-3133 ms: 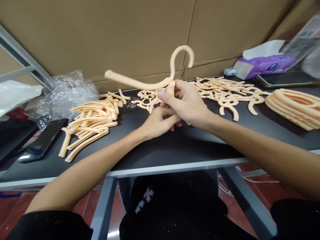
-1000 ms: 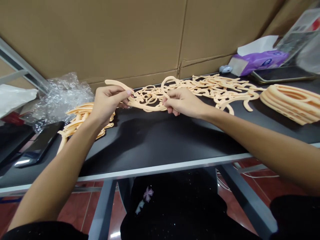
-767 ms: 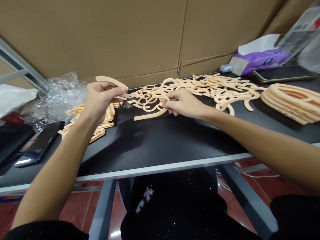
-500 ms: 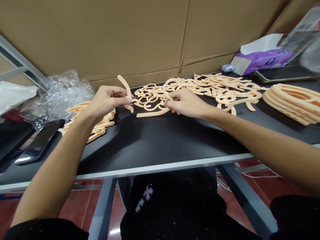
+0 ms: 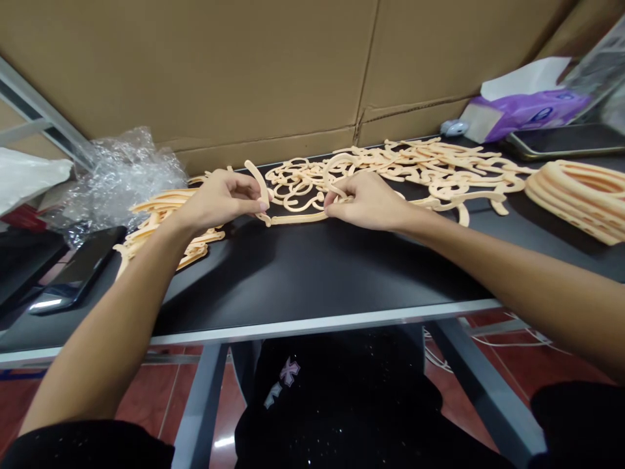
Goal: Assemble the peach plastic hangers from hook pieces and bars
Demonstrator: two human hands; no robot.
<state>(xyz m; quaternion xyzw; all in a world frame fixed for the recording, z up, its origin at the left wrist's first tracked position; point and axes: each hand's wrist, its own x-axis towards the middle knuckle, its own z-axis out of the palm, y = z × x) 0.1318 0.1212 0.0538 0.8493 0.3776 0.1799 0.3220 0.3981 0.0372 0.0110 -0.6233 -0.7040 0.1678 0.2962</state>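
My left hand (image 5: 219, 200) is closed, thumb and fingers pinching a short curved beige piece (image 5: 256, 178) that stands up at a tilt. My right hand (image 5: 368, 202) grips a beige hooked piece (image 5: 300, 219), which looks like part of a clothes hanger; its arm reaches left and its hook curls above my fingers. The two pieces meet or overlap by my left fingertips, and I cannot tell whether they are joined. Behind and right of my right hand spreads a heap of loose hooked beige pieces (image 5: 452, 187). Partly under my left forearm lies a pile of curved beige pieces (image 5: 159, 207).
At the right edge sits a stack of beige ring-shaped parts (image 5: 576, 202). Behind it are a phone (image 5: 566, 140) and a purple tissue pack (image 5: 537, 116). Crumpled clear plastic (image 5: 129, 172) and a dark phone (image 5: 81, 270) lie at left. Cardboard (image 5: 273, 71) walls the back.
My two hands have drawn closer together. The left piece has moved right and the hooked piece's arm now reaches its lower end. The view has shifted slightly.
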